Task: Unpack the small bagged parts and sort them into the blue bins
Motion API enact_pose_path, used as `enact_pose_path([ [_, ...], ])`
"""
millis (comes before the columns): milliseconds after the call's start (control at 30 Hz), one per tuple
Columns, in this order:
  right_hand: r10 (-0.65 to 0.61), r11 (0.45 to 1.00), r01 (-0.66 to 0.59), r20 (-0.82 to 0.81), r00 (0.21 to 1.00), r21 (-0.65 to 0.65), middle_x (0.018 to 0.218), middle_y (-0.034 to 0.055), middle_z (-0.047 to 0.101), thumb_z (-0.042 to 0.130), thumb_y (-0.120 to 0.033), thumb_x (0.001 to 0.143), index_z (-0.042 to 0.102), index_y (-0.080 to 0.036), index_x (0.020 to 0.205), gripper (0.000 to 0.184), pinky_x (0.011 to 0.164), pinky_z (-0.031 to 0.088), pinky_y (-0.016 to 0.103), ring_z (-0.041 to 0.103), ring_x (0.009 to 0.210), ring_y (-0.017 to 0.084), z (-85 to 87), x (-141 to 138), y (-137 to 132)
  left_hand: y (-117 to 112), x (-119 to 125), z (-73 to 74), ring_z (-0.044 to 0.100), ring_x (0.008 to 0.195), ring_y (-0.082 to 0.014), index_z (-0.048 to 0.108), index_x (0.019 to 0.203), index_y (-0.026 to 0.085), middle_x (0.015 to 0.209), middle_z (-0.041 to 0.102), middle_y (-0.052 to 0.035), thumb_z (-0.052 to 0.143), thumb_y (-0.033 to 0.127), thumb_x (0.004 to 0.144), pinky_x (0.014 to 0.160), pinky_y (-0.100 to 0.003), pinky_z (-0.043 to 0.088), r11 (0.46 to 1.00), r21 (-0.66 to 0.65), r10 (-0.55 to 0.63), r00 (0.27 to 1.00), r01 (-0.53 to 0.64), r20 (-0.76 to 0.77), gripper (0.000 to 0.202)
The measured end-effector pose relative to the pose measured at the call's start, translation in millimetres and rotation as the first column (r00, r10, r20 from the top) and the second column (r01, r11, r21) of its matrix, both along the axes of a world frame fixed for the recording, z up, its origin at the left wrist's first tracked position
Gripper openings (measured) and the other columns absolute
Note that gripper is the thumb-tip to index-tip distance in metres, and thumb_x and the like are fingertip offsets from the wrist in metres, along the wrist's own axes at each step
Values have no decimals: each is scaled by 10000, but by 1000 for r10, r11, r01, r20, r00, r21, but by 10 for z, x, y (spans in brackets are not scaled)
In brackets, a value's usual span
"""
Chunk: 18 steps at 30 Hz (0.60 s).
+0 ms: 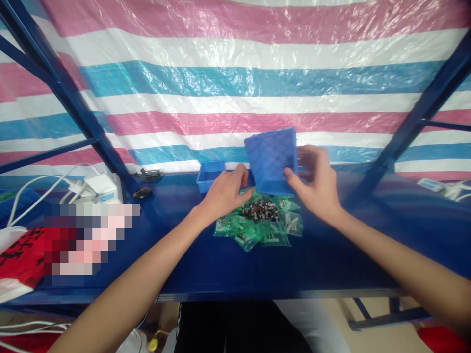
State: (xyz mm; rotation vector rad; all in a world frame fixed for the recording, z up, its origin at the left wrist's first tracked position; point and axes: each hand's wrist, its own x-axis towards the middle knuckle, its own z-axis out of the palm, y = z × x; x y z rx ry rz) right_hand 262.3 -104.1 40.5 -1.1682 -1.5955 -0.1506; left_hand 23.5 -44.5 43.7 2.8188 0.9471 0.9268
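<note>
The right hand (316, 184) clamps a tipped blue box (271, 159) over the far side of shiny bits (264, 211) and green bags (246, 234); the left hand (225, 190) has fingers apart. Maybe it's emptying; next needs a steady hold

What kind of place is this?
Probably a makeshift workshop or small-parts bench: striped plastic sheeting hangs behind a blue worktable, on which small metal parts lie heaped among green-tinted plastic bags.
</note>
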Motion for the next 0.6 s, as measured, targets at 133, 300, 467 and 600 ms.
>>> enact_pose_path([
  [133,24,990,-60,-261,965,-131,979,57,660,598,-537,926,476,-277,1169,377,596,565,319,681,802,214,-66,-30,115,-61,30,12,622,903,-210,426,1361,216,1134,615,-85,636,399,941,859,-382,497,975,204,-75,995,85,-59,504],
  [300,99,934,-222,-395,913,-279,759,-3,645,520,-594,958,513,-286,1153,364,500,511,298,660,660,207,-82,-11,185,-60,18,-15,585,795,-174,616,1155,238,1116,567,-99,443,460,1046,690,-315,487,937,347,18,983,48,-182,302],
  [467,133,949,-175,-172,976,-262,1123,65,748,464,-472,1008,658,-264,1177,330,867,593,435,703,1087,275,14,170,239,61,-65,-7,621,865,-192,672,1076,211,1086,592,-100,420,449,1058,731,-316,517,931,346,116,993,-115,17,347],
  [600,-13,949,96,267,963,-302,1206,113,742,550,-290,934,749,-203,1106,277,1019,504,510,676,1146,329,-57,359,374,235,-154,-70,635,932,-225,719,1065,213,1069,603,-93,514,419,1025,796,-343,515,933,288,206,976,-216,64,294],
])
